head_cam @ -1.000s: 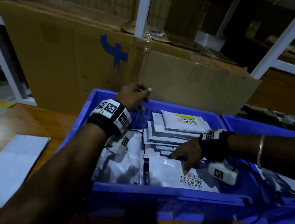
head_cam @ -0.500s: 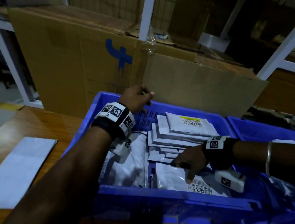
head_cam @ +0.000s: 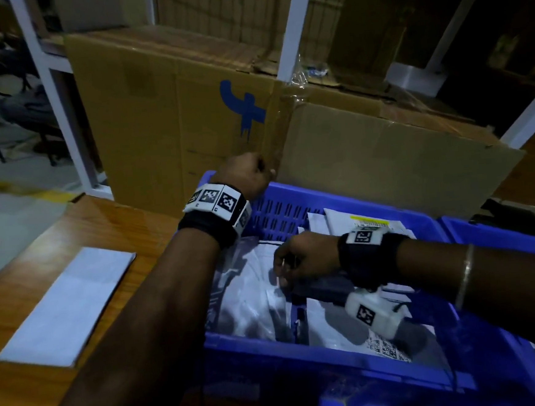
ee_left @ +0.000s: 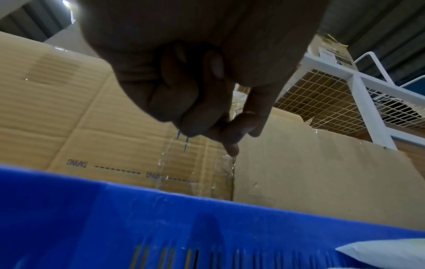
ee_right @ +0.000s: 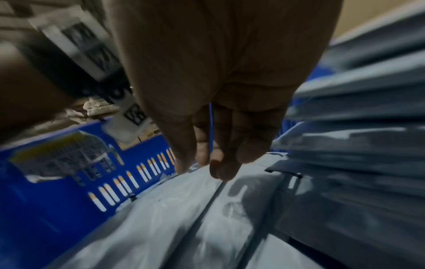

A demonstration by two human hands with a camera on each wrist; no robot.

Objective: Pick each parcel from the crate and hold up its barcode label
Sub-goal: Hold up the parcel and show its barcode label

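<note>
The blue crate [head_cam: 271,350] holds a big grey poly parcel [head_cam: 248,300] on its left, a stack of white parcels [head_cam: 370,223] at the back and a parcel with a barcode label [head_cam: 386,347] at the front. My right hand [head_cam: 282,270] reaches over the grey parcel [ee_right: 161,218]; its fingers [ee_right: 218,169] point down, straight, touching the parcel's surface beside the stack [ee_right: 356,127]. My left hand [head_cam: 257,171] hovers at the crate's far left rim [ee_left: 138,209], fingers [ee_left: 195,109] curled in with nothing in them.
A tall cardboard box [head_cam: 157,115] stands right behind the crate, with a white rack post [head_cam: 290,24] above it. A flat white envelope [head_cam: 66,308] lies on the wooden table to the left. A second blue crate [head_cam: 502,238] adjoins on the right.
My right hand left the labelled front parcel and moved left onto the grey poly parcel. My left hand stayed at the far rim and curled its fingers in.
</note>
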